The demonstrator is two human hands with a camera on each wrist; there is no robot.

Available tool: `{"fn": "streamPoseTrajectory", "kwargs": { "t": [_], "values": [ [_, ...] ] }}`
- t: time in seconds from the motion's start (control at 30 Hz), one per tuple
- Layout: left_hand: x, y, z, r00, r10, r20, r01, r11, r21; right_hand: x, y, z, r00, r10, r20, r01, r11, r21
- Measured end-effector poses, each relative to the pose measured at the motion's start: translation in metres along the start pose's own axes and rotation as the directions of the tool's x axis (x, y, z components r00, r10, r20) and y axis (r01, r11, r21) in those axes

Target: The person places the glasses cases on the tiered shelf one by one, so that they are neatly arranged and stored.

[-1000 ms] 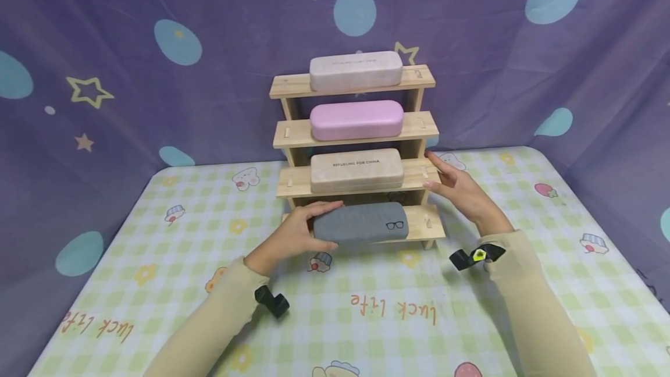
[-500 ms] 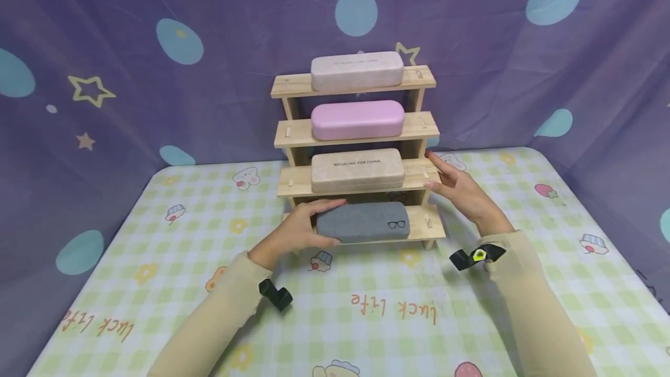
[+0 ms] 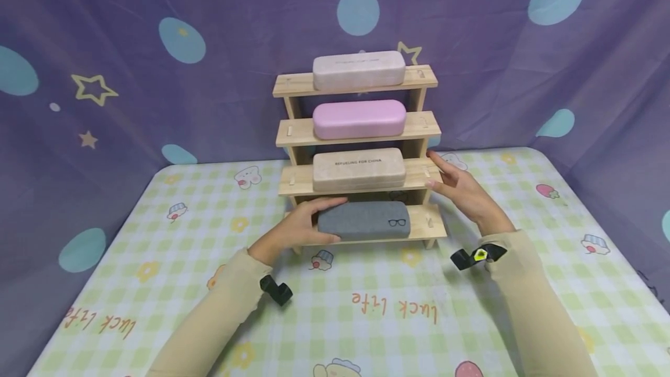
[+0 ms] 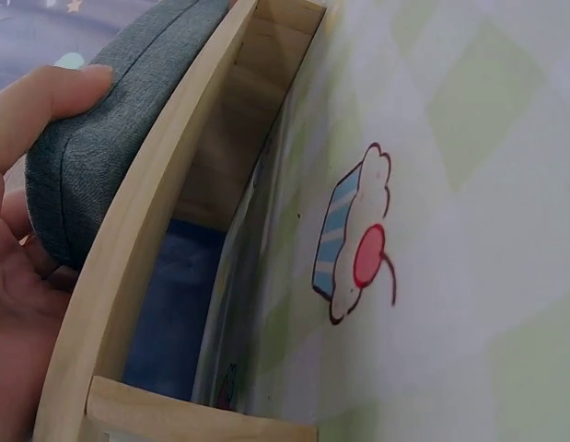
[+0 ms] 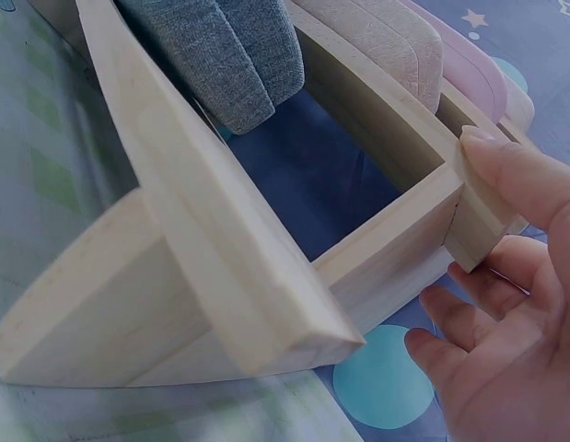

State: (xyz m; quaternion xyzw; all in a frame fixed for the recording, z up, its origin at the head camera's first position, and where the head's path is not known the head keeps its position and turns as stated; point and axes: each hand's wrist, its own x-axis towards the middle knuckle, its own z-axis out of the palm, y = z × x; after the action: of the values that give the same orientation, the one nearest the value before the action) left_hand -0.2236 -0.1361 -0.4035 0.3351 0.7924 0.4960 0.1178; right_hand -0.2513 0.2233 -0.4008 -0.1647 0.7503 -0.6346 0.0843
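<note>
A blue-grey fabric glasses case with a small spectacles print sits on the lowest board of a wooden tiered rack. My left hand holds its left end, thumb in front and fingers behind. In the left wrist view the thumb presses on the case's cloth side, above the board's front edge. My right hand grips the right end of the second board from the bottom. The right wrist view shows the thumb on top of that board end, with fingers beneath.
Higher boards carry a beige case lettered "REFUELING FOR CHINA", a pink case and a pale case at the top. The rack stands on a green-checked tablecloth. Behind it hangs a purple patterned curtain.
The blue-grey case has shifted slightly right and back, so more of the bottom board's front edge shows. My left hand moved with it. The right hand keeps its place on the rack.
</note>
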Motion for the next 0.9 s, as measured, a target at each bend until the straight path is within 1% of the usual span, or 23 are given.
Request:
{"fn": "streamPoseTrajectory", "kwargs": {
  "t": [0.1,0.13,0.2,0.3,0.43,0.63,0.73,0.8,0.9],
  "values": [
    [-0.002,0.001,-0.001,1.0,-0.012,0.005,0.012,1.0,-0.013,0.0,0.0,0.001,1.0,0.006,0.004,-0.006,1.0,0.008],
    [-0.002,-0.003,-0.002,1.0,-0.006,0.007,0.006,1.0,-0.017,0.0,0.0,0.001,1.0,0.007,0.003,-0.007,1.0,0.005],
    [-0.004,-0.004,-0.003,1.0,-0.006,0.01,0.007,1.0,-0.028,0.0,0.0,0.001,1.0,0.009,-0.001,-0.009,1.0,-0.003],
    [-0.008,-0.004,-0.005,1.0,-0.006,0.002,0.006,0.998,-0.07,-0.002,0.0,0.0,1.0,0.013,0.0,-0.013,1.0,-0.004],
    [-0.016,-0.005,-0.008,1.0,-0.012,-0.016,0.009,0.991,-0.135,-0.002,-0.001,-0.001,1.0,0.021,0.003,-0.021,1.0,-0.002],
    [-0.032,-0.008,-0.016,1.0,-0.019,-0.025,0.014,0.982,-0.187,-0.002,-0.002,-0.003,1.0,0.01,0.015,-0.009,0.999,-0.052],
    [-0.042,-0.007,-0.022,0.998,-0.044,-0.045,0.035,0.984,-0.174,-0.001,-0.002,-0.003,1.0,0.008,0.027,-0.007,0.999,-0.048],
    [-0.048,-0.006,-0.028,0.997,-0.053,-0.059,0.044,0.989,-0.144,0.0,-0.002,-0.002,0.999,0.009,0.031,-0.008,0.999,-0.046],
    [-0.057,-0.004,-0.036,0.997,-0.035,-0.075,0.028,0.996,-0.088,0.0,-0.002,-0.002,1.0,0.009,0.03,-0.008,0.999,-0.047]
  ]
}}
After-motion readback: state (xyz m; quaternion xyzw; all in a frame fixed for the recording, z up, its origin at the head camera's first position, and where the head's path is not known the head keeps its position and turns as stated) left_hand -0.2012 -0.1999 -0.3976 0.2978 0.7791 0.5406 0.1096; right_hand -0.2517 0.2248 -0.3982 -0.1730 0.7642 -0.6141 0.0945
